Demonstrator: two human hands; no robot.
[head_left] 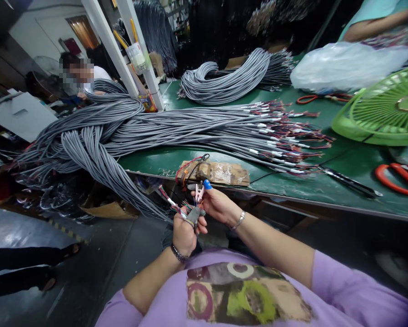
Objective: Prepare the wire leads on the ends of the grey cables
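Observation:
My left hand (185,231), with a grey cover on its thumb, is closed around the end of a grey cable. Thin coloured wires (187,205) fan out from the grip, and a second stripped end with a white sleeve (170,200) sticks out to the left. My right hand (219,206) meets it from the right, fingers pinched at the wires, a blue cover on one fingertip. Just at those fingertips is a pale pink clip-like piece (199,193), in front of a worn wooden block (229,173) on the bench edge. The exact pinch is partly hidden.
Many grey cables (176,125) lie along the green bench (149,164), more in a coil (224,84) behind. At right are a black-handled tool (350,182), orange-handled scissors (400,177), a green fan (388,106) and a plastic bag (347,66). Other people sit across the bench.

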